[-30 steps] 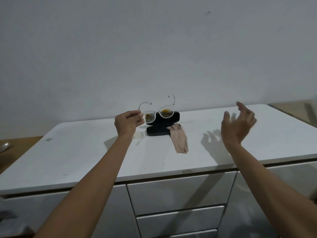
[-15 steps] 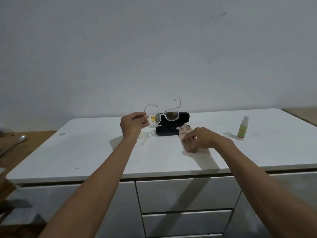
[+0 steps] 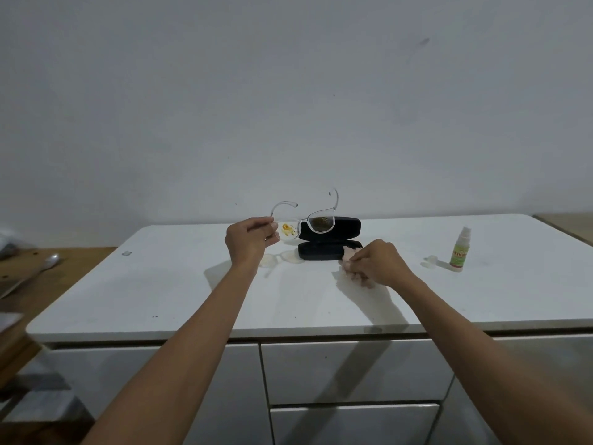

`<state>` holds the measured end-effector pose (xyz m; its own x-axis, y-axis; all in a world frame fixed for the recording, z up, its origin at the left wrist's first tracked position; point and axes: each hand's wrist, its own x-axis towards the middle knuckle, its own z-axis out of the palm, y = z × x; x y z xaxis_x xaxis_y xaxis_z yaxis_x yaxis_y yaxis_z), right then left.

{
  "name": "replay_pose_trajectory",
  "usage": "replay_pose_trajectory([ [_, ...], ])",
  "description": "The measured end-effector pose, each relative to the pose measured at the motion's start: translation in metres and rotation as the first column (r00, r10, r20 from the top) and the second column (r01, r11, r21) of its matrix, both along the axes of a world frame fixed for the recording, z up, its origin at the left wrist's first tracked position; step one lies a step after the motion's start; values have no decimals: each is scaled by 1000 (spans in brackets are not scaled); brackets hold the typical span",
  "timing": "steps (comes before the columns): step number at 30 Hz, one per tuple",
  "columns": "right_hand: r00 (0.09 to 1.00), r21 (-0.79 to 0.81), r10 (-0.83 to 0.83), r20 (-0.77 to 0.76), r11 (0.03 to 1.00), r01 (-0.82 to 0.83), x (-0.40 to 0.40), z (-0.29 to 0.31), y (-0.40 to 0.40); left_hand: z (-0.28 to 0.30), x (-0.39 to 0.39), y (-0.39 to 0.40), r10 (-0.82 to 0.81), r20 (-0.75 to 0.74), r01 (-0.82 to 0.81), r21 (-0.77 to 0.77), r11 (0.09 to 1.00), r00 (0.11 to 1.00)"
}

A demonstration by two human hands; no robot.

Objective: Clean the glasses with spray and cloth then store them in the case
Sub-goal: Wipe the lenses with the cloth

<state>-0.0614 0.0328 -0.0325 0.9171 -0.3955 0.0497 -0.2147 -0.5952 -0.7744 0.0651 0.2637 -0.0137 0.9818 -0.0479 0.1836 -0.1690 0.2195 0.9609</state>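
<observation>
My left hand pinches the left corner of clear-framed glasses and holds them up above the counter, arms unfolded. Yellow smears mark the left lens. Behind them an open black case lies on the white counter. My right hand is closed on a crumpled pink cloth that rests on the counter just right of the case. A small spray bottle with a green label stands upright at the right, its clear cap lying beside it.
The counter has drawers below its front edge. A wooden surface with a metal spoon sits to the left. A plain wall rises behind the counter.
My right hand came down from mid-air onto the pink cloth and gathered it up. The left hand kept holding the glasses. The camera view shifted, bringing the spray bottle into sight.
</observation>
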Motion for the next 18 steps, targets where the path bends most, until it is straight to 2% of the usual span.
replay_pose_trajectory([
  [2, 996, 376, -21, 84, 926, -12, 1, 2, 7, 2, -1, 4, 14, 13, -14, 11, 1000, 1000],
  [4, 985, 677, -3, 172, 726, -116, 1, 8, 18, 4, -3, 7, 26, 23, -27, 18, 999, 999],
  [5, 976, 756, 12, 216, 631, -175, 2, 11, 24, 5, -4, 9, 31, 27, -31, 20, 999, 999],
  [7, 956, 803, -14, 294, 547, -239, 4, 17, 36, 5, -4, 10, 35, 34, -36, 21, 999, 999],
  [11, 900, 860, -268, 343, 476, -186, 19, 22, 60, 4, -5, 13, 35, 63, -37, 36, 999, 997],
  [15, 851, 850, -376, 366, 508, -141, 31, 28, 81, 5, -10, 14, 31, 65, -33, 30, 999, 997],
  [18, 788, 784, -444, 427, 616, -77, 37, 29, 94, 8, -14, 15, 28, 46, -28, 18, 999, 999],
])
